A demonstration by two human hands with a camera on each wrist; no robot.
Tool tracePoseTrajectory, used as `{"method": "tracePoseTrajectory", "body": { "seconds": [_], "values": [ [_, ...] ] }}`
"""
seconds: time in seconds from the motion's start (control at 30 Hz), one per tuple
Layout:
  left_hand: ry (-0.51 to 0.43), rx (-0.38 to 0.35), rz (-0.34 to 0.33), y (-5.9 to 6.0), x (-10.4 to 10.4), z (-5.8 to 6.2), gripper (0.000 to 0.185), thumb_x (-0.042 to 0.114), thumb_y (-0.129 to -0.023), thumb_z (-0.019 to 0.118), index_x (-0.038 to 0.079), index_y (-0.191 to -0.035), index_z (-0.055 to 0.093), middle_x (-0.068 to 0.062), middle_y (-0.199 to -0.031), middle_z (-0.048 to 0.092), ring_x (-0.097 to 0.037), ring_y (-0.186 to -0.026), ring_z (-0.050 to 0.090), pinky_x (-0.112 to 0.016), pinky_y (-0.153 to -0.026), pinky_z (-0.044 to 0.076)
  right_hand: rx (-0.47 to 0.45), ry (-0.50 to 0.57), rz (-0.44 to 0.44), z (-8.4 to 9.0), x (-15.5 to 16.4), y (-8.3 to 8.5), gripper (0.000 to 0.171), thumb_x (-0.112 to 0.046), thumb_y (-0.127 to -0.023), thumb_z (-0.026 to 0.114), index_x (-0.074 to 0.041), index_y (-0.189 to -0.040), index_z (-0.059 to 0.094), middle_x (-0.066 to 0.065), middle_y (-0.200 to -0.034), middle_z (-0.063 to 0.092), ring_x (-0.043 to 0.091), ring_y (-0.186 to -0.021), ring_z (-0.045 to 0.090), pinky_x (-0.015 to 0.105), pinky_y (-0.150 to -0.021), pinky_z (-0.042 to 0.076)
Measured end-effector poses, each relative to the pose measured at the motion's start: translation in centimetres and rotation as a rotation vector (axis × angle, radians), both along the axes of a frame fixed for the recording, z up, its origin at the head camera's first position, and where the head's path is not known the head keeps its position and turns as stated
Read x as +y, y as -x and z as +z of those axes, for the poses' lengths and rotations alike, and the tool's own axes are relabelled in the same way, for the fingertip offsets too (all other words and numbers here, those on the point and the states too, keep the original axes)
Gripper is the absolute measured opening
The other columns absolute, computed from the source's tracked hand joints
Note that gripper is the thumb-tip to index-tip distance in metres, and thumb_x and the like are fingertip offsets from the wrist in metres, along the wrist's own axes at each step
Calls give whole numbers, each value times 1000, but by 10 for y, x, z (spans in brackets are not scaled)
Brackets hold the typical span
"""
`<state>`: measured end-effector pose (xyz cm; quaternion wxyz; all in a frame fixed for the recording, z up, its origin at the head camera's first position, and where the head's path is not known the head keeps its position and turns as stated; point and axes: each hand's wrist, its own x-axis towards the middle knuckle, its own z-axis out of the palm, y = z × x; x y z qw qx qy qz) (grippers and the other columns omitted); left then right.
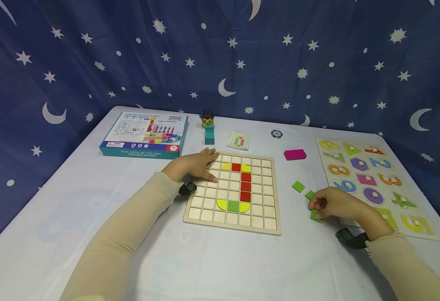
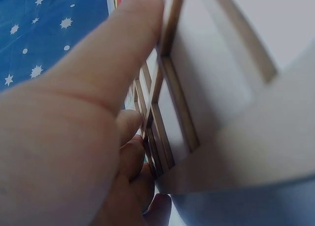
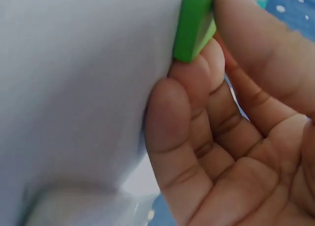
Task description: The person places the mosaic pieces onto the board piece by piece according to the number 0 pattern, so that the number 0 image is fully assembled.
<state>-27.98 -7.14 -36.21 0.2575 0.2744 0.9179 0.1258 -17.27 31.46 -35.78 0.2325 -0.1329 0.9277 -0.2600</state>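
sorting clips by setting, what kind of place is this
Probably a staged tabletop play or recording corner, not a lived-in room: a star-and-moon backdrop cloth, a white-covered table, and children's toys such as a wooden grid board and a number puzzle.

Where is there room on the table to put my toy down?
Bare cloth lies in front of the grid board, between the two sleeves, and left of it below the blue box. It is crowded right of the board: green tiles, the right hand, the number puzzle.
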Motion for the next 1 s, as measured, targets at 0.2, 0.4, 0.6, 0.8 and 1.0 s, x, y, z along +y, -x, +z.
{"method": "tracePoseTrajectory", "body": {
  "seconds": [0.2,0.4,0.6,0.8,1.0],
  "values": [
    [10,2,-4,0,1,1,96,44,-82,66,8,-149,8,-11,-156,0,-29,-143,-5,-47,-114,9,7,29,7,0,-23,-2,16,0,-71,73,-6,-83,65,1,-74,53,16,-73,47,23,-60,42],
    [11,7,-3,0,0,1,96,44,-82,66,8,-149,8,-12,-155,1,-29,-143,-4,-46,-114,9,45,9,18,4,-44,-3,17,4,-70,72,-6,-82,65,0,-73,53,15,-72,47,23,-59,42],
    [8,6,-6,0,0,0,96,44,-82,66,8,-149,8,-12,-155,1,-29,-143,-4,-46,-114,9,68,24,59,6,-52,3,16,4,-69,74,-6,-79,66,-1,-70,53,14,-69,47,22,-57,41],
    [2,-2,5,1,0,0,96,44,-81,66,9,-149,8,-10,-156,1,-28,-143,-5,-46,-114,9,84,72,65,9,-57,18,14,4,-71,71,-4,-81,66,0,-71,55,14,-70,48,22,-59,42],
    [3,-4,6,0,0,0,95,44,-81,66,9,-149,8,-10,-156,1,-27,-143,-5,-46,-114,9,83,120,23,10,-76,38,12,-1,-74,71,-2,-85,66,2,-76,59,15,-71,51,26,-63,44]
  ]
}}
